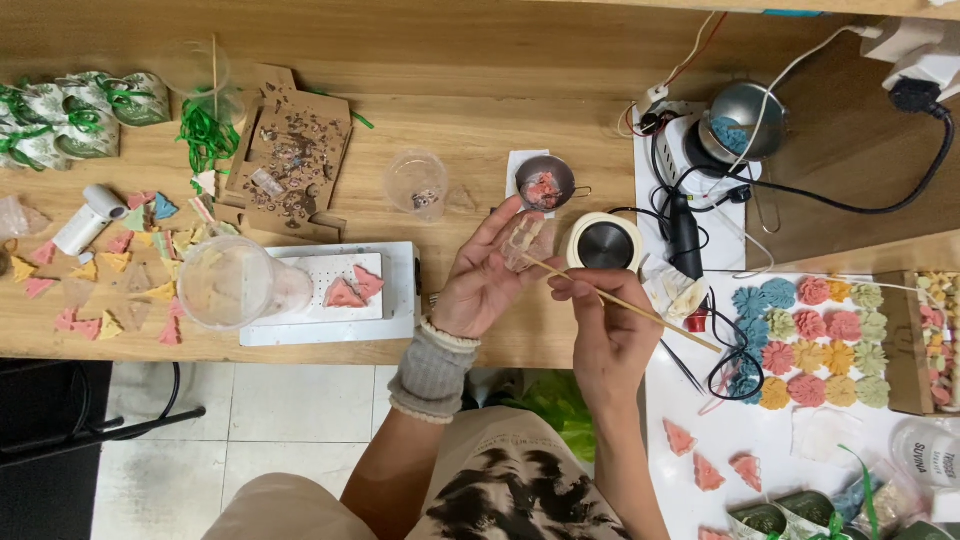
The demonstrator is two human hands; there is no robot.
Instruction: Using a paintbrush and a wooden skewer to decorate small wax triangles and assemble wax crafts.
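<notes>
Currently: left hand cradles small clear mould, held above wooden bench. Right hand pinches thin wooden stick, tip touching mould. Nearby: small metal cup with pink contents, round white hotplate just beside mould.

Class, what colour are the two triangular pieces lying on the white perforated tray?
Pink; the triangular pieces show best in the head view.

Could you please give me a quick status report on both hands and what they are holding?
Left hand grips small clear mould, raised above table. Right hand grips thin wooden stick, tip at mould. Nothing between them; small metal pot just beside.
</notes>
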